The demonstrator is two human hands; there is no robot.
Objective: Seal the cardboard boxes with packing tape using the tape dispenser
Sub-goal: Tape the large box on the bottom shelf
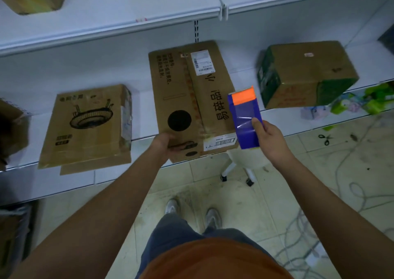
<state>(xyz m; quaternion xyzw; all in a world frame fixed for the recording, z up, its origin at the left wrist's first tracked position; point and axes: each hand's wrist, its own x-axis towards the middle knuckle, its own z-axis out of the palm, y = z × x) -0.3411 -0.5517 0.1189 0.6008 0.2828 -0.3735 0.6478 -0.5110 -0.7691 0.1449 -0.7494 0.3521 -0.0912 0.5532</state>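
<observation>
A long cardboard box (183,91) with black printing and a round black hole lies on the white shelf (89,65), its near end jutting over the shelf edge. My left hand (165,143) grips that near end at its left corner. My right hand (269,139) holds a blue tape dispenser (245,116) with an orange front edge, thumb on top, just right of the box and above its near right corner. A strip of clear tape shows on the dispenser's face.
A flat box (89,125) printed with a lamp drawing lies left on the same shelf. A brown and green box (307,74) stands right. Scissors (325,139), loose cables and a white stool base (241,165) are on the tiled floor.
</observation>
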